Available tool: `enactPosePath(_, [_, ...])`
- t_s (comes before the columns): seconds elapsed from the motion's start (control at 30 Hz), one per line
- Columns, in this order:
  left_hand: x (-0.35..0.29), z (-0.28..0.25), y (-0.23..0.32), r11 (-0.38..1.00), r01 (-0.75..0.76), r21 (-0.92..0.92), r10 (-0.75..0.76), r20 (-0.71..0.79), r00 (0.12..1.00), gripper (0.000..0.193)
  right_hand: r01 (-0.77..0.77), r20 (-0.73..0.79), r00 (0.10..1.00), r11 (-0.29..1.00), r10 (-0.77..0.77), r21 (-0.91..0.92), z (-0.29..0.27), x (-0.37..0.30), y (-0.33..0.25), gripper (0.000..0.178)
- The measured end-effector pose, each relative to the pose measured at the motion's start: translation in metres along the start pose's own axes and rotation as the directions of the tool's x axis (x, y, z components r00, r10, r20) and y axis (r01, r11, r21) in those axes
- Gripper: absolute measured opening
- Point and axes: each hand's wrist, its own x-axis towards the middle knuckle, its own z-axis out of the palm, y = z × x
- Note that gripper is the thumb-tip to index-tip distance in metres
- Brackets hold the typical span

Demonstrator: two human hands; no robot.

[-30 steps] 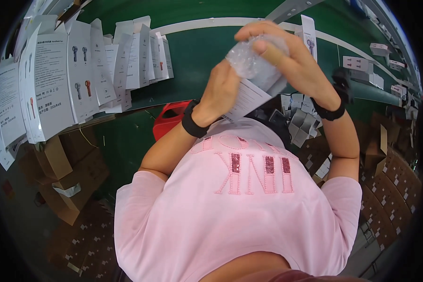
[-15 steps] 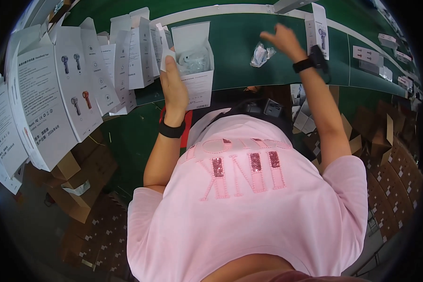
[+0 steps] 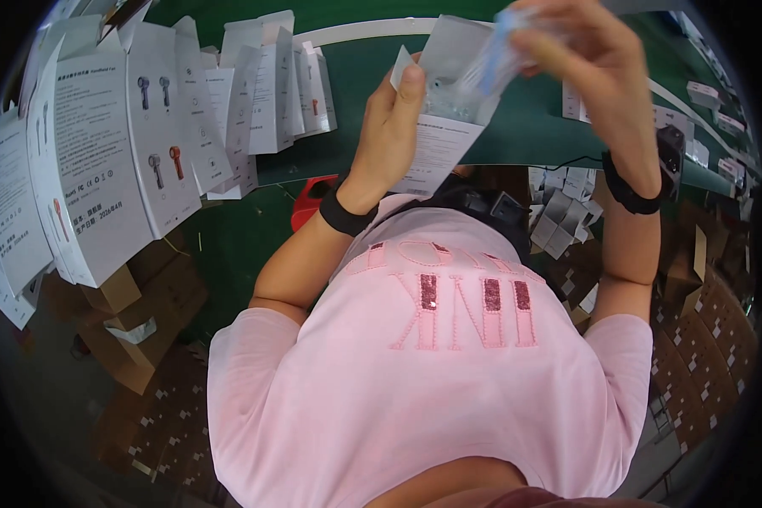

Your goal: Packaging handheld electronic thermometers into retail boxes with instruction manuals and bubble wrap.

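My left hand [image 3: 389,127] grips a white carton [image 3: 440,148] by its left side, thumb on a raised side flap. The carton is tilted, its lid flap standing up at the back, and something in clear plastic wrap [image 3: 445,100] shows inside. Just above the opening, my right hand [image 3: 597,63] pinches a small clear plastic bag [image 3: 493,59] with white and blue contents. Motion blurs the bag, so its exact contents cannot be made out. The bag overlaps the carton's right rim in view.
Several open white cartons [image 3: 93,169] stand in a row along the left of the green table [image 3: 356,76]. Small white boxes [image 3: 703,95] lie at the far right. Brown cardboard boxes [image 3: 144,339] sit below on the left, and a red object [image 3: 309,203] is beside my left forearm.
My right hand has picked the plastic bag up off the table and brought it to the carton's opening. My left hand has moved right with the carton and tilted it.
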Motion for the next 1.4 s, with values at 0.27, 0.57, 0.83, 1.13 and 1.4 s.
enactPosePath(0.27, [-0.006,0.034,0.002,0.966,0.169,-0.195,-0.15,0.109,0.983,0.068,0.153,0.757,0.632,0.931,0.166,-0.332,-0.005,0.028,-0.035,0.023])
enactPosePath(0.57, [-0.013,0.019,-0.031,0.945,0.166,-0.281,-0.111,0.202,0.973,0.061,-0.004,0.864,0.316,0.912,0.391,-0.411,0.003,0.042,-0.009,0.042])
enactPosePath(0.83, [-0.022,0.002,-0.019,0.992,-0.065,-0.112,0.088,0.221,0.971,0.079,-0.627,0.207,0.775,0.688,0.597,0.364,0.03,-0.053,0.061,0.09])
enactPosePath(1.13, [-0.011,0.015,-0.022,0.999,-0.033,-0.037,0.04,0.221,0.974,0.088,0.233,-0.18,0.934,0.908,-0.309,-0.348,0.008,-0.077,0.029,0.035])
enactPosePath(1.4, [-0.011,0.045,-0.024,0.987,-0.156,0.04,0.128,0.388,0.913,0.086,0.162,0.47,0.878,0.869,0.089,-0.467,-0.004,-0.061,0.006,0.041])
